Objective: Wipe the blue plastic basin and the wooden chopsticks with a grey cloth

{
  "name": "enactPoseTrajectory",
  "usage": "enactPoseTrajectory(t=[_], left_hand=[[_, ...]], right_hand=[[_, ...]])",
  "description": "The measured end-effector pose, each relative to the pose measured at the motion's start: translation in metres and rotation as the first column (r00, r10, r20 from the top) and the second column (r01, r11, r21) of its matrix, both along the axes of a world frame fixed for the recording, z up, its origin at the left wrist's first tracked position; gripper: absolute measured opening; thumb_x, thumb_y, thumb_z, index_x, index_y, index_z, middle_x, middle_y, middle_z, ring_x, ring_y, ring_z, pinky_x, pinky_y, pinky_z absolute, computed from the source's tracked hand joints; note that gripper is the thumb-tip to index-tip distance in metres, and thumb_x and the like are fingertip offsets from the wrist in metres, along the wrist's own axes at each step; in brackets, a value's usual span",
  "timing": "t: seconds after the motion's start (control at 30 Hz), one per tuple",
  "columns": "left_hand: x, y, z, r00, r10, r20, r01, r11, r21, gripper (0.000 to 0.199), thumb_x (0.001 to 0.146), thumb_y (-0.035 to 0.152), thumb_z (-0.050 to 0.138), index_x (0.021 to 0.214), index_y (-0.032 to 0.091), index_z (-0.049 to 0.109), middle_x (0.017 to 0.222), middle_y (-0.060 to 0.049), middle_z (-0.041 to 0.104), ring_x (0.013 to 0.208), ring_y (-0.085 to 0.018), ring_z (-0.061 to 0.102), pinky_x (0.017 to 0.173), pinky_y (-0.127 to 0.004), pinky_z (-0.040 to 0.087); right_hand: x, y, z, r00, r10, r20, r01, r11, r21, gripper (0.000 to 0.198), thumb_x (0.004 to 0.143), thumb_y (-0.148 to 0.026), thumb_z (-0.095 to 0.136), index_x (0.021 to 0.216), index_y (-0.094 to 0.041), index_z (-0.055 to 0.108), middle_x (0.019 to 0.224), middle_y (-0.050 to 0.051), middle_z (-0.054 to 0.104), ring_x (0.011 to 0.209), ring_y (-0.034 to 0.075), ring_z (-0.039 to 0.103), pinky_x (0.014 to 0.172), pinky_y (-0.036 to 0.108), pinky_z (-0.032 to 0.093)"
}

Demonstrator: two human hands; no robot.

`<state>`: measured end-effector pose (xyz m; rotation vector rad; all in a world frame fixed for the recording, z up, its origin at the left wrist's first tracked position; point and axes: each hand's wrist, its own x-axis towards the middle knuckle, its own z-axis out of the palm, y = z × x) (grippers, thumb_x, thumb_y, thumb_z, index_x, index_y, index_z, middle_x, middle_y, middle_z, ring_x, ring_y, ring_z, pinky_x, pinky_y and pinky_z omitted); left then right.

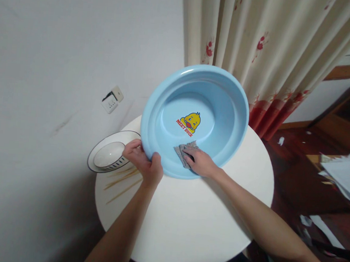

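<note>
A light blue plastic basin [231, 107] with a yellow duck picture on its bottom is tilted so its inside faces me. My left hand [145, 163] grips the basin's rim at the lower left, thumb on the near side. Inside the basin, my right hand [198, 160] presses a grey cloth [181, 155] against the lower inner wall. The fingers of that hand are closed over the cloth, and part of the cloth sticks out to their left.
On the round white table [179, 224], a white plate [94, 153] holds a bowl [108, 154] beside the wall. Several chopsticks [123, 189] lie near my left wrist. A curtain [245, 39] hangs behind the basin. Papers [345, 176] are at the right.
</note>
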<state>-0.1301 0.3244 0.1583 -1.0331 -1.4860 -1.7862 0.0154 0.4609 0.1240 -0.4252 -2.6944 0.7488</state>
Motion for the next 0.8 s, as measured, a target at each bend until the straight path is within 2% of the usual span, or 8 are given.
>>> enactPoseTrajectory(t=[0.1,0.23,0.43,0.6,0.8], left_hand=[[0.0,-0.001,0.0,0.999,0.041,-0.013,-0.041,0.999,0.0,0.049,0.067,0.028,0.059,0.112,0.025,0.039,0.108,-0.005,0.041,0.098,-0.022,0.049,0.089,-0.04,0.05],[0.001,-0.004,0.001,0.999,0.025,-0.036,-0.027,0.998,-0.052,0.044,0.078,0.039,0.059,0.115,0.023,0.043,0.111,-0.007,0.042,0.103,-0.024,0.05,0.093,-0.042,0.049],[0.001,-0.009,0.0,0.995,-0.044,-0.084,0.031,0.988,-0.148,0.061,0.084,0.057,0.055,0.133,0.021,0.046,0.123,-0.012,0.048,0.115,-0.029,0.054,0.099,-0.045,0.05],[0.006,-0.015,0.0,0.982,-0.042,-0.182,-0.015,0.953,-0.302,0.075,0.089,0.047,0.055,0.156,0.016,0.039,0.149,-0.019,0.047,0.139,-0.035,0.045,0.119,-0.051,0.037],[0.012,-0.014,-0.001,0.982,-0.04,-0.187,-0.028,0.938,-0.346,0.084,0.085,0.033,0.058,0.164,0.017,0.03,0.159,-0.019,0.04,0.147,-0.036,0.04,0.125,-0.052,0.031]], right_hand=[[0.0,0.001,-0.001,1.0,-0.004,0.004,0.004,1.0,0.001,0.037,0.107,-0.032,0.048,0.138,-0.024,0.066,0.146,0.007,0.066,0.131,0.027,0.062,0.109,0.041,0.048],[0.0,0.0,-0.001,1.0,-0.009,0.004,0.009,1.0,-0.001,0.037,0.107,-0.033,0.047,0.137,-0.023,0.067,0.145,0.008,0.066,0.132,0.026,0.061,0.111,0.042,0.047],[-0.005,-0.005,-0.001,0.992,-0.125,-0.011,0.125,0.992,-0.023,0.038,0.107,-0.032,0.048,0.139,-0.02,0.065,0.146,0.011,0.065,0.135,0.026,0.059,0.117,0.042,0.042],[-0.008,-0.008,-0.002,0.976,-0.219,0.001,0.219,0.975,-0.045,0.038,0.107,-0.03,0.047,0.139,-0.019,0.065,0.145,0.012,0.066,0.133,0.026,0.06,0.117,0.043,0.042],[-0.009,-0.006,-0.004,0.984,-0.171,-0.05,0.165,0.981,-0.106,0.041,0.107,-0.034,0.047,0.141,-0.021,0.065,0.148,0.009,0.064,0.136,0.027,0.06,0.115,0.043,0.046]])
